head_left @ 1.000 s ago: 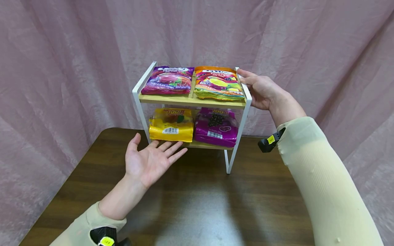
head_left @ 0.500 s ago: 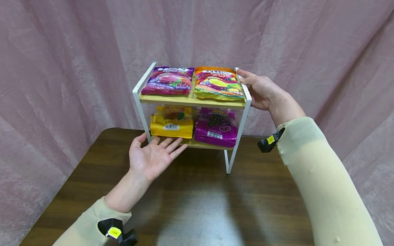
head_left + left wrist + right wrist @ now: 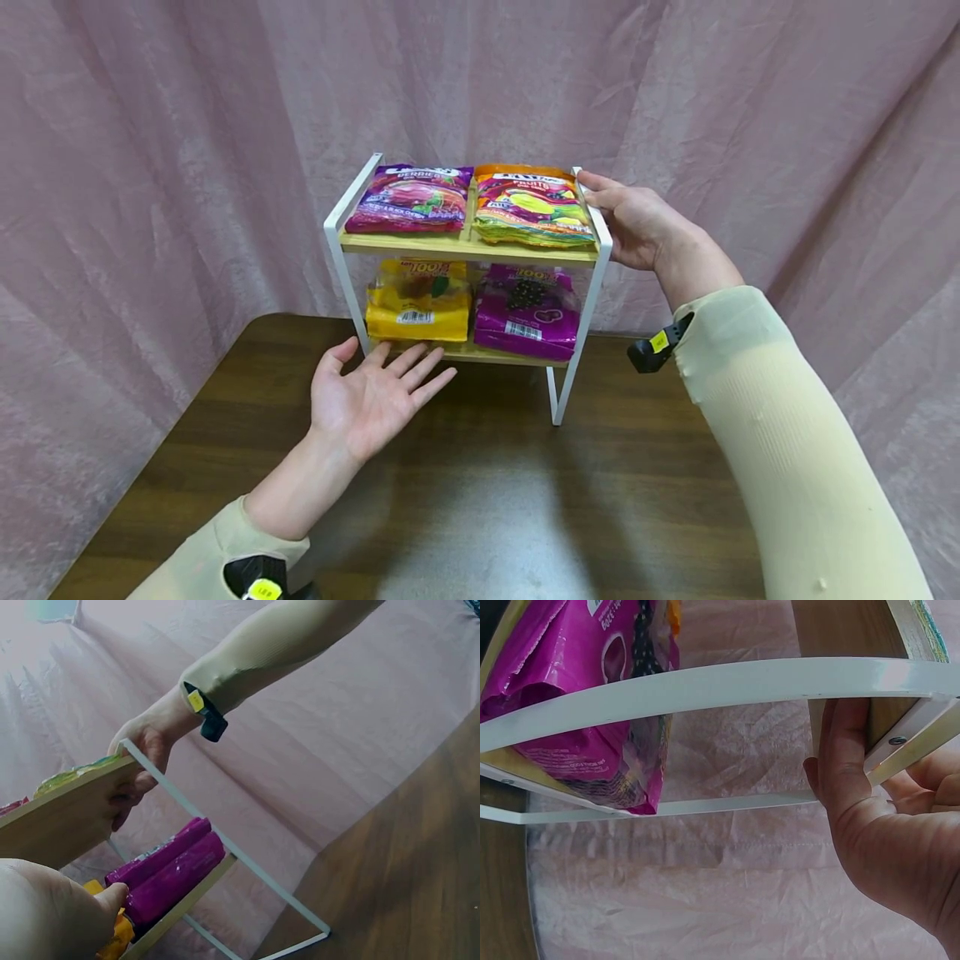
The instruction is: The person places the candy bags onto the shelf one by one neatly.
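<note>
A small two-tier shelf rack [image 3: 468, 243] with white metal sides and pale wooden boards stands on the table. On its upper board lie a purple candy bag [image 3: 411, 200] and an orange candy bag [image 3: 531, 206]. Below them sit a yellow candy bag [image 3: 418, 317] on the left and a dark-purple candy bag [image 3: 527, 321] on the right. My left hand [image 3: 365, 406], palm up with fingers spread, is at the lower board's front edge beneath the yellow bag; fingertip contact is unclear. My right hand [image 3: 643, 227] grips the rack's upper right side, with fingers [image 3: 846, 750] reaching under the upper board.
The brown wooden table [image 3: 480, 500] extends in front of the rack and to both sides. A pink curtain [image 3: 225, 125] hangs close behind it. Each forearm carries a black wrist camera, such as the right one [image 3: 654, 350].
My left hand moved up towards the lower board, then drew slightly back down. The yellow candy bag sits a little farther back than a second ago. The right hand stayed in place.
</note>
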Tool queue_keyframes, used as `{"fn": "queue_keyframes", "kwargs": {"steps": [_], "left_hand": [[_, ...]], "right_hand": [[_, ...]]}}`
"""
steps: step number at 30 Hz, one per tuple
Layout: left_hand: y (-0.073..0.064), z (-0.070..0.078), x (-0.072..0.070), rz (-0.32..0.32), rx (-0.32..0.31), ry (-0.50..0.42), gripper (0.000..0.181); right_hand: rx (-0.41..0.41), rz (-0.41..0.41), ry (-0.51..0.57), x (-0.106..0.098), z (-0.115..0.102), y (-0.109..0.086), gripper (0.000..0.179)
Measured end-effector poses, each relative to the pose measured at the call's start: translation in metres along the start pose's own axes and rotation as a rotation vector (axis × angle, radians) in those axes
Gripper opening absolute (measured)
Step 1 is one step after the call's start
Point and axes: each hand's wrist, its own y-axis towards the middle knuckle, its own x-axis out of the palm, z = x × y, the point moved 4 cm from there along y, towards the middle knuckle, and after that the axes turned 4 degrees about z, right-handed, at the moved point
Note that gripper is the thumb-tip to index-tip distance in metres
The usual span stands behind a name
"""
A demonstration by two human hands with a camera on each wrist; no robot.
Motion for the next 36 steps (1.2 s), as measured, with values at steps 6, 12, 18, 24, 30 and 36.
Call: {"fn": "queue_keyframes", "kwargs": {"steps": [6,12,18,24,30,36], "left_hand": [[-0.016,-0.002,-0.005,0.007,-0.042,0.142,0.077],[-0.030,0.001,-0.018,-0.026,-0.158,0.555,0.078],[-0.038,0.012,-0.028,-0.085,-0.187,1.190,0.071],[-0.043,0.027,-0.035,-0.010,-0.051,1.728,0.068],[-0.049,0.050,-0.042,0.056,0.103,2.100,0.070],[-0.054,0.077,-0.039,0.052,0.265,2.323,0.075]], "right_hand": [[-0.005,0.001,-0.022,0.001,0.000,-0.001,0.054],[-0.028,0.000,-0.062,0.003,0.000,-0.001,0.056],[-0.052,0.046,-0.145,0.005,0.004,0.000,0.062],[-0.079,0.056,-0.261,-0.002,0.011,-0.001,0.069],[-0.136,0.029,-0.446,-0.009,0.017,-0.006,0.075],[-0.116,0.080,-0.517,-0.021,0.023,-0.014,0.089]]}}
